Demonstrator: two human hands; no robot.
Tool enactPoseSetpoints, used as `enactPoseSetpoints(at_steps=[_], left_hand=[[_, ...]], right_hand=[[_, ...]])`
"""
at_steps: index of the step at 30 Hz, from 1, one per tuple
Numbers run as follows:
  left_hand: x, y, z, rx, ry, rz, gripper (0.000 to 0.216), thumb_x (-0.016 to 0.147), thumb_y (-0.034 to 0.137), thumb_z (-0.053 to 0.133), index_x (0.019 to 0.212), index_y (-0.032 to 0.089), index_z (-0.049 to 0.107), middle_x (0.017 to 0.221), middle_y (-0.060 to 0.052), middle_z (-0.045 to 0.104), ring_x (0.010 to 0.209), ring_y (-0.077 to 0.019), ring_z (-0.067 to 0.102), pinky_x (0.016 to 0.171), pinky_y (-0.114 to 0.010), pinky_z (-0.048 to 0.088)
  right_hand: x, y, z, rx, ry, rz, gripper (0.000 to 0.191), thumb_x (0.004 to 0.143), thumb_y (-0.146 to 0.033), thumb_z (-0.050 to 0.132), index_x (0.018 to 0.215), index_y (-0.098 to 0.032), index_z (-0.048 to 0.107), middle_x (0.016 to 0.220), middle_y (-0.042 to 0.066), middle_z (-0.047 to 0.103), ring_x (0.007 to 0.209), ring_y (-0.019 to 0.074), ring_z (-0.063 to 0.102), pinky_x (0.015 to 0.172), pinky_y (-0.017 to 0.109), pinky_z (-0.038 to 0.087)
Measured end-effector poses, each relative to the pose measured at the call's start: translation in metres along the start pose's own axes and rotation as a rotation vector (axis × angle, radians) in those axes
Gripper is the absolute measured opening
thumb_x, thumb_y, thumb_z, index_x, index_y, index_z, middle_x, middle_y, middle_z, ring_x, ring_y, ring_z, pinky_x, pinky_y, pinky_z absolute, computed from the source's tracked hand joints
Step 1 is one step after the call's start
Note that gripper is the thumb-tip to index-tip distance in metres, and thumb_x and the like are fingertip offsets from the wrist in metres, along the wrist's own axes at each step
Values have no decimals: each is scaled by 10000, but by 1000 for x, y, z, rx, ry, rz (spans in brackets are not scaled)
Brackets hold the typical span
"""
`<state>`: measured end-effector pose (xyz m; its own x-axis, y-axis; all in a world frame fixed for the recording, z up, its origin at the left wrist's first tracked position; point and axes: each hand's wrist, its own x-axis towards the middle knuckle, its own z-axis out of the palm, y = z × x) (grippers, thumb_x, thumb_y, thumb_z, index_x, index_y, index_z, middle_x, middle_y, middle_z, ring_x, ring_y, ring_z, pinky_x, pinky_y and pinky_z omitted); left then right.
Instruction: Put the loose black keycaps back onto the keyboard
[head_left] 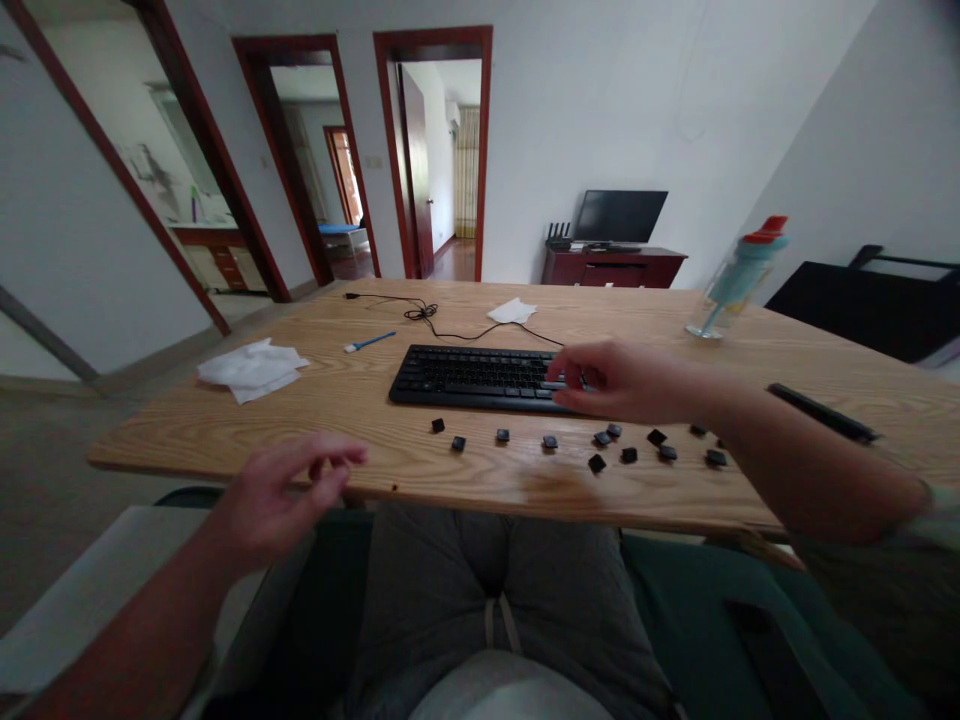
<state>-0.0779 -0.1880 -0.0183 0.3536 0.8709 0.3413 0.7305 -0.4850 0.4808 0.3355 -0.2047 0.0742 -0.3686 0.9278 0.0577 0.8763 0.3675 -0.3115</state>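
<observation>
A black keyboard (472, 375) lies flat on the wooden table, its right end partly hidden by my right hand (600, 378). That hand is at the keys with fingers curled in toward the thumb; whatever is between the fingertips is too small to make out. Loose black keycaps are scattered in front of the keyboard, among them one keycap (438, 426) at the left and another keycap (550, 442) nearer the middle. My left hand (292, 485) hovers by the table's front edge, holding nothing, its thumb and forefinger apart.
Behind the keyboard are its cable (421, 312) and a white tissue (513, 311). Leftward lie a blue-handled brush (371, 342) and crumpled tissues (253, 369). On the right are a drinking bottle (739, 278) and a long black bar (821, 413). The wooden table (165, 430) ends just before my lap.
</observation>
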Motion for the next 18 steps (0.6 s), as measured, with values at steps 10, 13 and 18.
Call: enactPoseSetpoints(at_steps=[10,13,18], left_hand=[[222,-50,28,311,-25,2,498,836,389,579,1220,86,675,1323,-212,643,1248,-360,579,1108,-503,408],[238,-27,56,289,-36,117,512,897,448,502,1294,160,645,1384,-142,623,1293,-300,555,1136,-429,392],[240,18,82,238,-234,182,507,885,509,482,1220,194,697,1270,-100,702,1168,-267,641,1041,-349,470]], right_hand=[[-163,10,136,575,-476,280,339,719,-517,679,1032,-646,694,946,-13,760,858,306,726,719,452,581],[-203,56,132,669,-296,371,383,735,-568,681,1086,-711,632,990,-4,759,905,337,722,782,497,598],[-233,120,63,497,279,520,266,774,-592,626,1021,-576,725,1099,140,725,1022,325,703,819,485,529]])
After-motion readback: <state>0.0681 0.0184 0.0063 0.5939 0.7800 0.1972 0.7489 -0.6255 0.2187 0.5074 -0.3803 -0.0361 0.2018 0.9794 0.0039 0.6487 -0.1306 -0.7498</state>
